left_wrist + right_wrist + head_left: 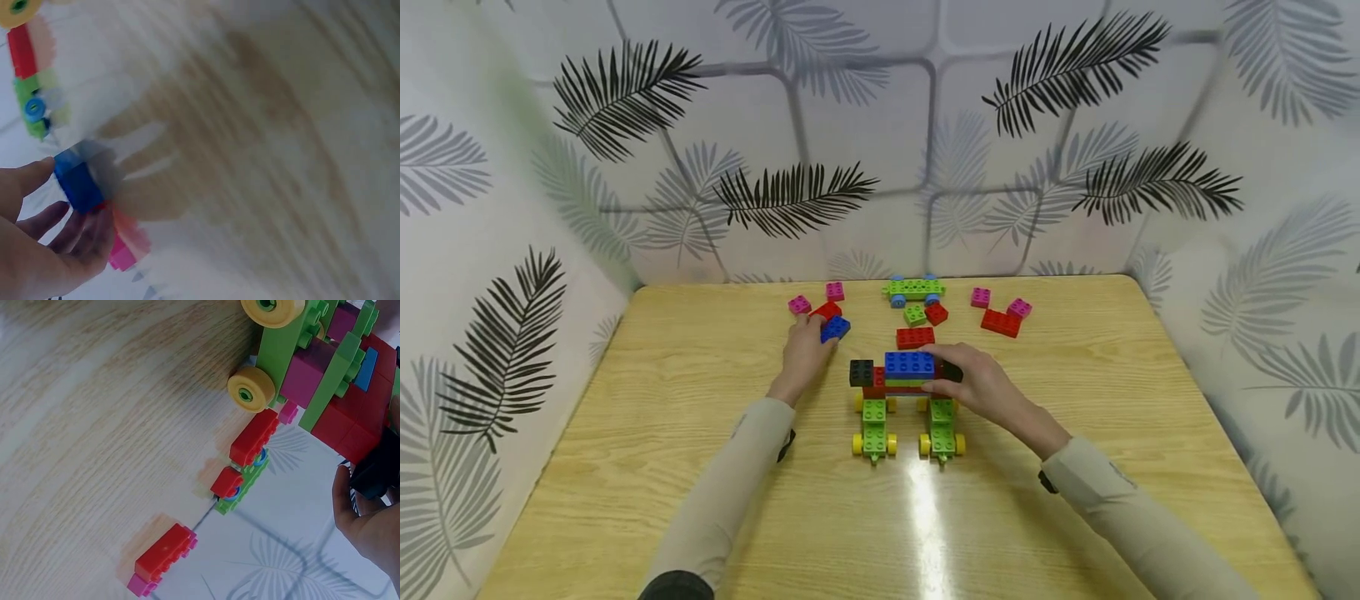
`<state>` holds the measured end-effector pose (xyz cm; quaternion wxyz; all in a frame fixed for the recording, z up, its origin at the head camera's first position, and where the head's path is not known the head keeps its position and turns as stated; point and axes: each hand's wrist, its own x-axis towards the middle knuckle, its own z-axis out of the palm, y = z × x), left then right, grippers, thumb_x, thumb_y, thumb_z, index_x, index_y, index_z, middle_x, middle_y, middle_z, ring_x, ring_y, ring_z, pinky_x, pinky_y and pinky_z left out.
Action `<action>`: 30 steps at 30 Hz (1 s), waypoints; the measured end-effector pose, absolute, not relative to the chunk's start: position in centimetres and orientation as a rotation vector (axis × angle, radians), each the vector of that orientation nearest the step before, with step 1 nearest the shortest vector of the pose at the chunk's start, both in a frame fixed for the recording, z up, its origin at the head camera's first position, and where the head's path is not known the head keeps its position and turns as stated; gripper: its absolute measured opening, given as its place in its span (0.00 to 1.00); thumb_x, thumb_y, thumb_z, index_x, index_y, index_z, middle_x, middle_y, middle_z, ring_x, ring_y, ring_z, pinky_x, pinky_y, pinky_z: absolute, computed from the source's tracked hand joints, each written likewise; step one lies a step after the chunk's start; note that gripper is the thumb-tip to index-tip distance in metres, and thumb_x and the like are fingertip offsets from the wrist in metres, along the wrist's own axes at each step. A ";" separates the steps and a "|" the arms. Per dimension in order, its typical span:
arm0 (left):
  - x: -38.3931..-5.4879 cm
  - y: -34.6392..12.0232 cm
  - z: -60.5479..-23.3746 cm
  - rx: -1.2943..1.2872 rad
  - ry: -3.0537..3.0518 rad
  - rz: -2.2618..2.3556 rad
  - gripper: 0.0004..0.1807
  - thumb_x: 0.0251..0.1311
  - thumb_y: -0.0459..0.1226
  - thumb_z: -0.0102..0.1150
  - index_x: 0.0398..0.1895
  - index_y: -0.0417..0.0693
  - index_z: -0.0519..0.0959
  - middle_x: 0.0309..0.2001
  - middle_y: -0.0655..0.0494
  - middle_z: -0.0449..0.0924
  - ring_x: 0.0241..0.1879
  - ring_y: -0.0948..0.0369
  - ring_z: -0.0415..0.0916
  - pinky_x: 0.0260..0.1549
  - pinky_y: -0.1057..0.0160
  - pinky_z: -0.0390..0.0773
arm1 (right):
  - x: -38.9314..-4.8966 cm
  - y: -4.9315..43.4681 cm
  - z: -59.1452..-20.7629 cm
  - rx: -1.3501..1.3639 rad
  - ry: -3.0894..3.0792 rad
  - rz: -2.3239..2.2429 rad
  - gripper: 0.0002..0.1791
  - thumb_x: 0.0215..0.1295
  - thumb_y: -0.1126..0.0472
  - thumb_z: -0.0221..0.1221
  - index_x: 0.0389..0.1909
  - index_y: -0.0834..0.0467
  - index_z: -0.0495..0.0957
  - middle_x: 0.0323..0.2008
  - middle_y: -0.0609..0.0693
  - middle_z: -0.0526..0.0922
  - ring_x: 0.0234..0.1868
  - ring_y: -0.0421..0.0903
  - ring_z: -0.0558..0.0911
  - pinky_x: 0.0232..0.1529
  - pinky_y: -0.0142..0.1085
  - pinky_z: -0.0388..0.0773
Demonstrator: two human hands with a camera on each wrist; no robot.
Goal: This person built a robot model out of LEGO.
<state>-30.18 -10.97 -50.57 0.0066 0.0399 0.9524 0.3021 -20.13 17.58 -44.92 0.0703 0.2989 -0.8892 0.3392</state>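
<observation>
Left of centre, my left hand (pixel 803 357) pinches a blue toy brick (pixel 82 186) between thumb and fingers. A red brick (pixel 827 309) lies right behind those fingers. At the middle of the table stands a wheeled toy-brick build (pixel 876 383). It has green wheel bases (pixel 874 429) with yellow wheels, red bricks above them and a black brick (pixel 861 372) at its left end. A blue brick (pixel 910 365) sits on its top. My right hand (pixel 988 385) grips the build's right end, around another black brick (pixel 375 464) that the hand partly covers.
At the back stands a green wheel base (pixel 912 289) with blue wheels. In front of it lie a small green brick (pixel 914 315) and red bricks (pixel 915 337). Pink bricks (pixel 799 304) lie back left; a red brick (pixel 1001 323) and more pink ones lie back right. A patterned wall borders the table.
</observation>
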 end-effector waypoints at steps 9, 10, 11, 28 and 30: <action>-30.6 -10.5 -51.5 0.207 3.046 0.736 0.28 0.64 0.42 0.60 0.62 0.35 0.66 0.56 0.38 0.69 0.55 0.44 0.66 0.54 0.47 0.73 | -20.3 17.4 -45.0 0.904 -2.679 1.023 0.29 0.56 0.59 0.69 0.59 0.60 0.75 0.48 0.54 0.83 0.43 0.48 0.79 0.45 0.46 0.79; -30.6 -10.5 -51.4 0.210 3.055 0.717 0.27 0.64 0.41 0.60 0.61 0.35 0.67 0.56 0.38 0.70 0.55 0.44 0.67 0.53 0.47 0.73 | -20.3 17.4 -45.1 0.905 -2.678 1.028 0.29 0.56 0.59 0.69 0.59 0.60 0.75 0.48 0.54 0.83 0.43 0.48 0.79 0.45 0.46 0.79; -30.7 -10.4 -51.4 0.210 3.061 0.698 0.27 0.64 0.41 0.60 0.61 0.35 0.67 0.56 0.38 0.70 0.55 0.44 0.67 0.53 0.47 0.73 | -20.3 17.4 -45.1 0.906 -2.676 1.035 0.29 0.56 0.59 0.69 0.59 0.60 0.75 0.48 0.54 0.83 0.43 0.48 0.79 0.45 0.46 0.79; -28.0 -10.0 -45.9 0.425 3.003 1.051 0.22 0.60 0.36 0.65 0.56 0.38 0.75 0.54 0.43 0.76 0.53 0.48 0.74 0.56 0.50 0.71 | -20.2 17.5 -44.6 0.852 -2.724 1.165 0.29 0.57 0.59 0.68 0.60 0.59 0.74 0.49 0.55 0.81 0.45 0.49 0.79 0.46 0.45 0.79; -27.2 -9.8 -44.7 0.500 2.980 1.107 0.22 0.60 0.36 0.64 0.57 0.38 0.75 0.53 0.43 0.76 0.52 0.49 0.74 0.55 0.49 0.72 | -20.2 17.5 -44.6 0.848 -2.727 1.163 0.29 0.57 0.59 0.68 0.60 0.60 0.74 0.49 0.55 0.81 0.45 0.50 0.79 0.46 0.45 0.79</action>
